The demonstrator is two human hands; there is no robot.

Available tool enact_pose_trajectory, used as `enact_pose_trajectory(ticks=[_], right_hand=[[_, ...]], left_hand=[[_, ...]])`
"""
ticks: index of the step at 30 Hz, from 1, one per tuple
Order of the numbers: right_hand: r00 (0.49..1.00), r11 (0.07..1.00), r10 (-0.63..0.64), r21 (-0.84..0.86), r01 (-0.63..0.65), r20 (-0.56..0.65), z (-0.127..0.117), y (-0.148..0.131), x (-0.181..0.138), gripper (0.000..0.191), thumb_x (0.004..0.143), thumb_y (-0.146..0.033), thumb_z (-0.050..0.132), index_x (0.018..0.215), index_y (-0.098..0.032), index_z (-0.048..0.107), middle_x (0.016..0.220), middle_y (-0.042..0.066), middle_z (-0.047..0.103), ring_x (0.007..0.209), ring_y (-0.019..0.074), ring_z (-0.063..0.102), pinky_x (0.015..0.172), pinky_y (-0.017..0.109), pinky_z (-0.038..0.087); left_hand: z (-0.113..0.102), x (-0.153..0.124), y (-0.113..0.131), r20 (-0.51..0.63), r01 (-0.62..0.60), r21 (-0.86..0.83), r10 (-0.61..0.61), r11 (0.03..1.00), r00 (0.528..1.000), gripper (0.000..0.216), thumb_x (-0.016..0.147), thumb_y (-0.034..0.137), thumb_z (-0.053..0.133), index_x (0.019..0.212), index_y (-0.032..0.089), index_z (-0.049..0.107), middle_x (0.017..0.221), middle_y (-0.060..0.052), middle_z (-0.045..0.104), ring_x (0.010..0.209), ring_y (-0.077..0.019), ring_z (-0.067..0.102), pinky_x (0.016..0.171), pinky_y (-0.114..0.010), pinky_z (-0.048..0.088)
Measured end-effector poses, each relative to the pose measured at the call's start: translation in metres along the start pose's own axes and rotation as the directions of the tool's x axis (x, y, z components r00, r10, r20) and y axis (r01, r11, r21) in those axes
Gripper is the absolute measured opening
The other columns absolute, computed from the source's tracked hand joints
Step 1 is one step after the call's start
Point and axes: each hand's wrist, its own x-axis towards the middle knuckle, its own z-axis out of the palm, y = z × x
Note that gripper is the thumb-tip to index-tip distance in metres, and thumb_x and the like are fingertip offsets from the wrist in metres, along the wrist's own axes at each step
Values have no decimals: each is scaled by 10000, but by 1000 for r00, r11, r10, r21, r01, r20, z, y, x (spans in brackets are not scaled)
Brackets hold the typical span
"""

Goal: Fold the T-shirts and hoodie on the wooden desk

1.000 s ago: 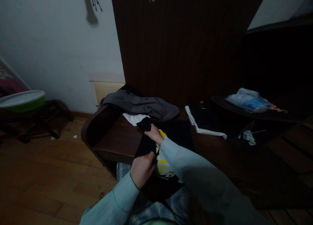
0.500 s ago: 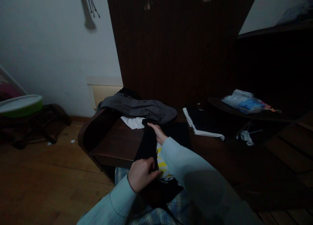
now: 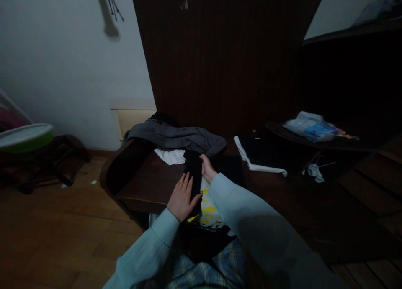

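A black T-shirt (image 3: 216, 239) with a yellow and white print lies spread from the dark wooden bench toward my lap, its left side folded over into a narrow strip. My left hand (image 3: 182, 197) rests flat on that folded strip, fingers spread and thumb out toward the print. Farther up, my right hand (image 3: 207, 168) has its fingers bent at the inner edge of the fold, on the shirt's cloth; its sleeve covers part of the print. Just beyond the shirt are a white cloth (image 3: 171, 156) and a heaped grey garment (image 3: 179, 137).
A folded black and white garment (image 3: 260, 155) lies to the right on the bench (image 3: 144, 188). Plastic packets (image 3: 310, 128) sit on a low shelf at right. A green basin (image 3: 28, 138) stands on a stool at far left. A dark panel rises behind.
My left hand has gone from a curled shape near the lap to lying flat farther up the shirt. My right hand has shifted right, and the folded strip now lies flatter, showing more print.
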Motion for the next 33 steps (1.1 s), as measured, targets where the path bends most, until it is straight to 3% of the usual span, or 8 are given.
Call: enact_pose_trajectory(ticks=[3, 6, 8, 13, 22, 27, 29, 33], right_hand=[[991, 969, -127, -209, 135, 52, -1, -3, 4, 227, 623, -338, 613, 785, -199, 536, 744, 0, 627, 766, 167, 590, 645, 245, 452], [960, 822, -253, -497, 278, 118, 4, -8, 15, 269, 484, -216, 714, 687, -195, 540, 741, 6, 618, 814, 189, 574, 728, 271, 430], [940, 738, -303, -585, 336, 156, 7, -12, 24, 199, 497, -153, 683, 612, -202, 528, 712, 1, 611, 817, 192, 567, 763, 283, 414], [927, 742, -366, -575, 344, 81, -3, -17, 39, 64, 611, -158, 530, 627, -208, 493, 704, -14, 584, 795, 164, 552, 781, 285, 407], [872, 781, -479, -405, 475, 98, -33, 1, 41, 112, 586, -144, 516, 668, -210, 477, 705, -36, 547, 769, 138, 537, 779, 263, 409], [856, 723, -508, -492, 485, 97, -32, 0, 41, 156, 604, -54, 460, 621, -206, 490, 716, -28, 568, 806, 142, 538, 840, 285, 395], [853, 707, -499, -497, 502, 152, -31, -1, 39, 199, 625, -33, 441, 613, -209, 532, 740, -24, 596, 851, 145, 550, 878, 294, 384], [850, 678, -476, -521, 518, 226, -30, -3, 35, 223, 641, -57, 549, 776, -217, 625, 917, -1, 637, 978, 161, 550, 950, 324, 354]], left_hand=[[-3, -1, 2, 13, 5, 17, -5, 1000, 1000, 660, 840, 531, 332, 1322, 80, 336, 1411, -187, 283, 1315, -311, 206, 998, -474, 301], [-4, -1, 4, 43, 15, 18, -16, 1000, 999, 716, 808, 594, 333, 1314, 88, 362, 1399, -191, 306, 1299, -331, 236, 993, -488, 300], [-3, -1, 4, 55, 20, 16, -21, 1000, 998, 724, 801, 608, 330, 1310, 94, 375, 1398, -189, 310, 1297, -334, 239, 996, -490, 296], [-2, -2, 4, 21, 25, 10, -25, 1000, 999, 694, 804, 598, 341, 1304, 119, 392, 1388, -176, 334, 1291, -325, 257, 985, -489, 317], [-14, -12, 9, 27, -60, -76, 62, 995, 998, 604, 804, 556, 400, 1268, 169, 419, 1363, -135, 387, 1287, -292, 275, 1022, -522, 245], [-24, -28, 24, 70, -140, -265, 164, 954, 984, 566, 658, 570, 593, 1033, 157, 498, 1300, -159, 443, 1254, -304, 331, 999, -489, 325], [-21, -35, 27, 41, -148, -277, 165, 949, 985, 444, 650, 460, 648, 946, 171, 487, 1304, -160, 431, 1249, -307, 338, 982, -488, 353], [-10, -50, 24, -73, -52, -220, 37, 974, 997, 154, 708, 145, 526, 844, 182, 463, 1275, -149, 445, 1209, -270, 394, 944, -449, 412]])
